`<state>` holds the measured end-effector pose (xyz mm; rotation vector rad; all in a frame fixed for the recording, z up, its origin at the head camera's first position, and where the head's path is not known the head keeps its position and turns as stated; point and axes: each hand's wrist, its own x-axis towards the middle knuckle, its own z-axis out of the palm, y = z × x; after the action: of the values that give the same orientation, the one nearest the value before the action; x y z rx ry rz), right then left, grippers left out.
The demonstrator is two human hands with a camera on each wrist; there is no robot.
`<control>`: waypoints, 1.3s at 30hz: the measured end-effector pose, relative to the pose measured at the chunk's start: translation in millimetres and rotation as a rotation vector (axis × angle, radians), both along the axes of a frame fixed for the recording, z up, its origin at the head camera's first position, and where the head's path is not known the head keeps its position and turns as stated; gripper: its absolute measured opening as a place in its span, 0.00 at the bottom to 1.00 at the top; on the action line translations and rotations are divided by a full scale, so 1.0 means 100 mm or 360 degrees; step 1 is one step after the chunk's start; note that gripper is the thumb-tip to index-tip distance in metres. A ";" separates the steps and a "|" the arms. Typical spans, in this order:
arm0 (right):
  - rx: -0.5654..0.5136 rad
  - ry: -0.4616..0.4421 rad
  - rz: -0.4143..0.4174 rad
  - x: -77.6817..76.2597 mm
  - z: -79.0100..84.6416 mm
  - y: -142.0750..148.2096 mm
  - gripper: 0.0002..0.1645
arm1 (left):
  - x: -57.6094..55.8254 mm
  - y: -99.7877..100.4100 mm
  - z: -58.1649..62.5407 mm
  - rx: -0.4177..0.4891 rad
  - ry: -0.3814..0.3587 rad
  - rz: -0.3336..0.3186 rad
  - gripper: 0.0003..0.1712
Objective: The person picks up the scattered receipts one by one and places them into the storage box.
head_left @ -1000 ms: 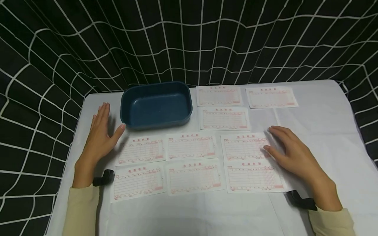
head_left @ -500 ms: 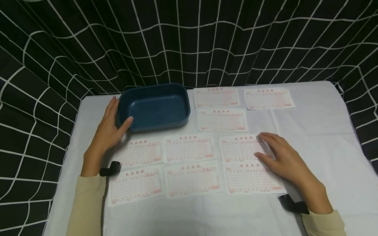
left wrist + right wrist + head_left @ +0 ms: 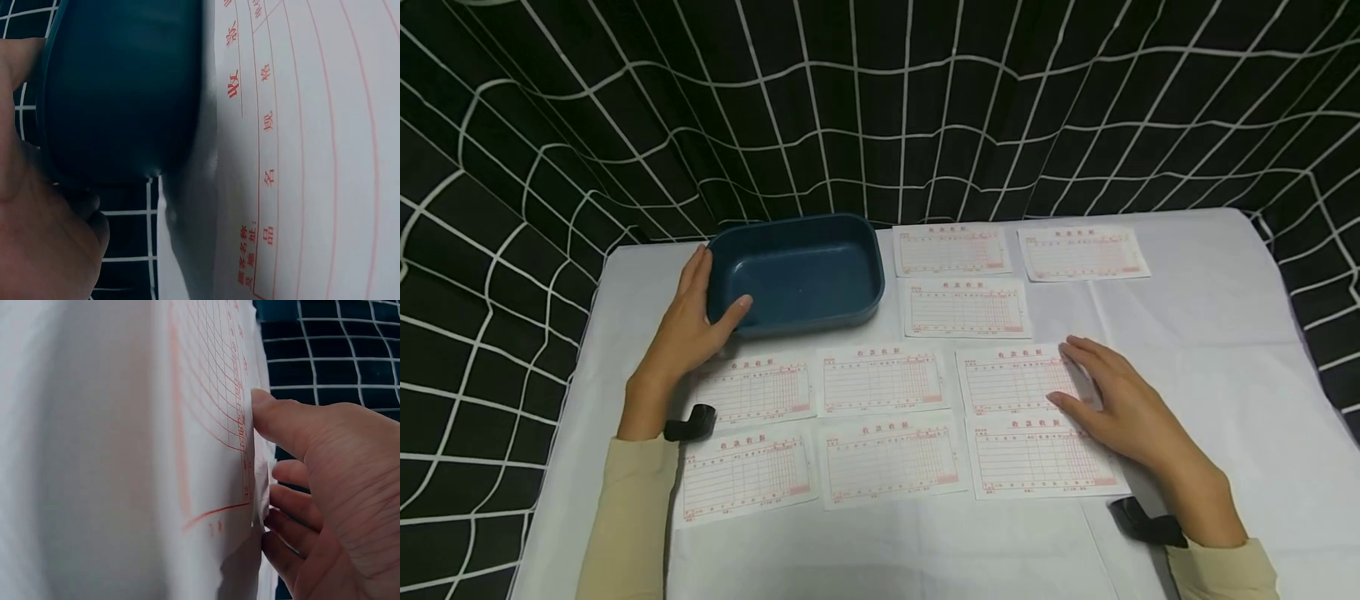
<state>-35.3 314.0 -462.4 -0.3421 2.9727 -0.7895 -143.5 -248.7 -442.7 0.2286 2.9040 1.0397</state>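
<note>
Around the left end of a dark blue rectangular basin (image 3: 797,287) is my left hand (image 3: 688,325). Its fingers lie straight along the basin's left side, and the thumb overlaps the near rim. In the left wrist view the hand is right at the basin wall (image 3: 125,106). My right hand (image 3: 1120,400) rests low over the right part of a white receipt slip (image 3: 1015,379) printed in red, fingers relaxed and spread. In the right wrist view its thumb tip is at the slip's edge. Another receipt slip (image 3: 1045,457) lies just below, partly under that hand.
Left of these lie more receipt slips in two rows, among them a near-left slip (image 3: 748,475). Several others, one at the back right (image 3: 1082,252), lie beyond the basin's right end. A white cloth (image 3: 880,550) covers the table; dark curtains with white grid lines (image 3: 910,108) stand behind.
My left hand has moved right and forward from beside the basin to its left end. The right hand has shifted slightly left over the slip. The slips have stayed in place.
</note>
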 end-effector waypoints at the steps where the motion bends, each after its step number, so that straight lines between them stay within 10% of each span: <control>1: 0.0001 0.0000 0.0000 0.00 0.00 0.00 0.49 | 0.00 0.00 0.00 -0.0004 -0.0001 0.0003 0.59; 39: -0.0036 0.0098 -0.0138 -0.14 0.11 0.00 0.24 | -0.04 0.06 -0.08 0.0000 -0.0011 0.0062 0.62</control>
<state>-49.3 314.4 -451.0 -0.2443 3.0569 -0.8365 -147.5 -242.7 -450.3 0.1684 2.9141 1.0436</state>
